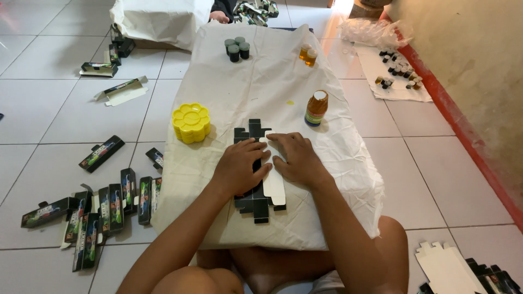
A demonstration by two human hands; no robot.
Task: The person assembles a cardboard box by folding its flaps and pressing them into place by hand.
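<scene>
A flat, unfolded carton blank (255, 130), black outside and white inside, lies on a low table draped in a white cloth (239, 92). My left hand (239, 166) presses flat on its left half. My right hand (294, 158) presses on the white folded panel (274, 188) to the right. Both hands lie side by side with fingers spread on the card. A yellow flower-shaped container (191, 122) stands to the left of the blank. A small bottle of amber liquid (316, 108) stands to the right.
Several dark-capped bottles (237, 48) and two amber bottles (308, 54) stand at the table's far end. Folded dark cartons (109, 209) lie on the tiled floor at left. More small bottles (397, 71) rest on a sheet by the right wall. Flat blanks (447, 267) lie bottom right.
</scene>
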